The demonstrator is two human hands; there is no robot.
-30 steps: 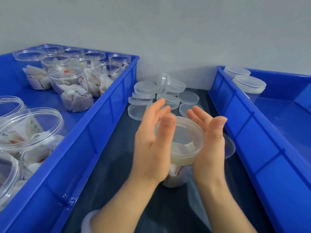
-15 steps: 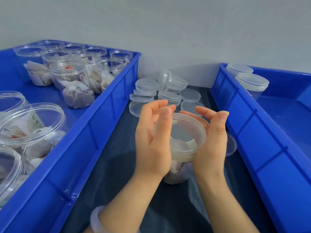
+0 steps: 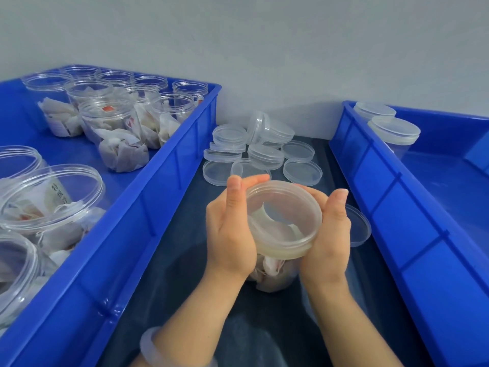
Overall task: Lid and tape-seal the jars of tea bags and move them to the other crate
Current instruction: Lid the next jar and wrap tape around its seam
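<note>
A clear jar of tea bags (image 3: 275, 276) stands on the dark table between the two crates, with a clear lid (image 3: 284, 218) on its mouth. My left hand (image 3: 232, 229) wraps the lid's left side, fingers curled over the far rim. My right hand (image 3: 329, 231) cups the lid's right side, thumb up along the rim. The left blue crate (image 3: 148, 207) holds several open jars with tea bags (image 3: 111, 120). The right blue crate (image 3: 391, 207) holds two lidded jars (image 3: 394, 131) at its far corner. No tape is in view.
Several loose clear lids (image 3: 254, 149) lie in a pile on the table beyond my hands. One more lid (image 3: 357, 225) leans against the right crate's wall beside my right hand. A grey wall stands behind everything.
My hands went from open palms at the lid's sides to closing round the lid; the left fingers now curl over its rim. The view shifted slightly downward.
</note>
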